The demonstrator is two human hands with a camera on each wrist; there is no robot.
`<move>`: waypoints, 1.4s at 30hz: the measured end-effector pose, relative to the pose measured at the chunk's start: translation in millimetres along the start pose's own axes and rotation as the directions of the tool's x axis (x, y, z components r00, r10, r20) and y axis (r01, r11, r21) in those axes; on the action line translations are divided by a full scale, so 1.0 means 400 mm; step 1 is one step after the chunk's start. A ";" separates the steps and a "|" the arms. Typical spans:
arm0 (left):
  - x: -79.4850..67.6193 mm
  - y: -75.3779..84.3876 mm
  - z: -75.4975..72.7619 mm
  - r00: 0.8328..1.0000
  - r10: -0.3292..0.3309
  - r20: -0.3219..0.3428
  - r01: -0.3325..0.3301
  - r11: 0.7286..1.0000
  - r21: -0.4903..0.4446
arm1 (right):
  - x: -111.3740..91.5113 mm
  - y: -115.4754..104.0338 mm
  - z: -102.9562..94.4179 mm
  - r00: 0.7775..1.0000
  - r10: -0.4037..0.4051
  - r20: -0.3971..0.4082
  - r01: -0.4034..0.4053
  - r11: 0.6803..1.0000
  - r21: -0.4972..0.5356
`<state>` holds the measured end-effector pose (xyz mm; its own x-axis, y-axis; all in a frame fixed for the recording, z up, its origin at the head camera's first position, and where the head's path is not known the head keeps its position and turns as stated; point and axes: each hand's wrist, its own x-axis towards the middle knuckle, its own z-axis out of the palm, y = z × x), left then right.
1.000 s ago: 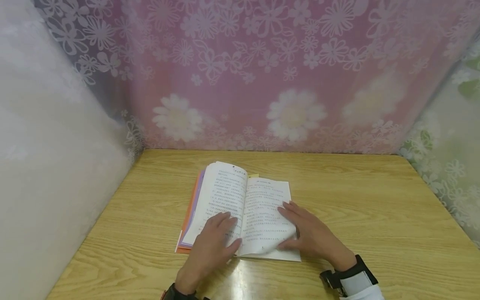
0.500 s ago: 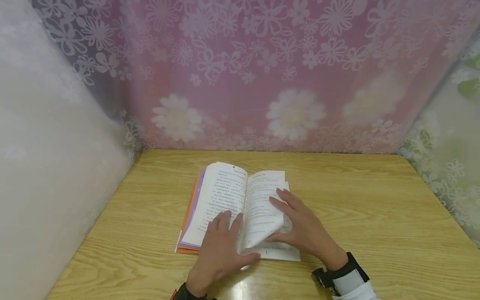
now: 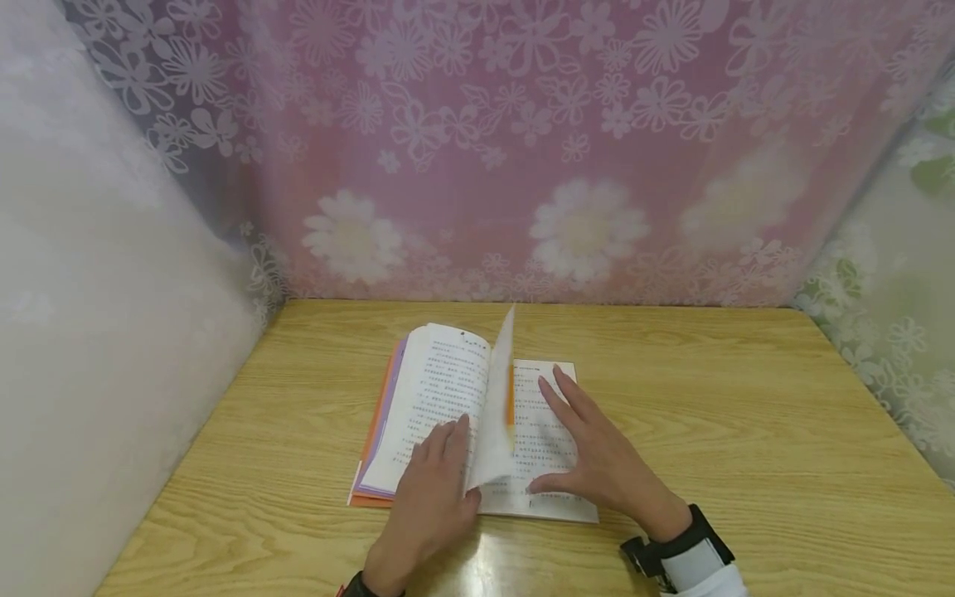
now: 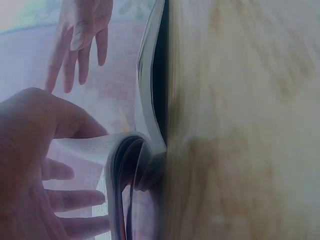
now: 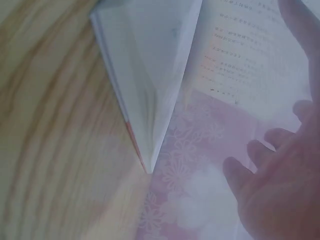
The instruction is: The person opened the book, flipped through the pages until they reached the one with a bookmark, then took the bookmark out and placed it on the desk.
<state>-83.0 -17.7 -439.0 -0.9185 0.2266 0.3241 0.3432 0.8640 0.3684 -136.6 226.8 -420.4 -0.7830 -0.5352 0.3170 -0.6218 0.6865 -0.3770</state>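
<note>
An open book point(image 3: 448, 381) with printed white pages lies on the table, its orange and purple cover edges showing at the left. One leaf point(image 3: 496, 427) stands nearly upright from the fold. My left hand point(image 3: 433, 489) rests on the lower left page, its thumb beside the fold; the left wrist view shows the thumb point(image 4: 75, 117) over the curved pages. Fingers spread, my right hand point(image 3: 604, 460) is over the right page, apart from the raised leaf. In the right wrist view that hand point(image 5: 285, 185) holds nothing. A narrow orange-yellow strip point(image 3: 511, 398) peeks out behind the leaf.
The wood-grain table point(image 3: 709, 398) extends around the book. A pink flowered curtain point(image 3: 462, 166) hangs along its back edge, with pale sheets at the left point(image 3: 134, 332) and right point(image 3: 895, 290). Each wrist wears a black strap.
The right page was lifted and swung leftward to near upright, and it has left my right hand's fingers. My left thumb has drawn back toward the fold.
</note>
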 end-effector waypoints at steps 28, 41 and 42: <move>-0.006 -0.057 -0.019 0.962 -0.233 -0.143 0.241 0.970 0.042 | -0.010 0.019 0.013 0.980 0.123 0.153 -0.124 0.992 -0.005; -0.009 -0.068 -0.020 0.989 -0.104 0.102 0.116 0.987 -0.115 | 0.032 0.021 0.022 0.962 0.240 0.129 -0.257 0.957 0.134; -0.009 -0.069 -0.021 0.988 -0.104 0.112 0.116 0.987 -0.108 | 0.038 0.021 0.023 0.957 0.261 0.128 -0.280 0.946 0.163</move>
<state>-87.6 -46.0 -443.0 -0.9654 0.1846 0.1842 0.2534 0.8307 0.4958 -153.9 219.8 -426.5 -0.9136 -0.3958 0.0930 -0.3713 0.7191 -0.5874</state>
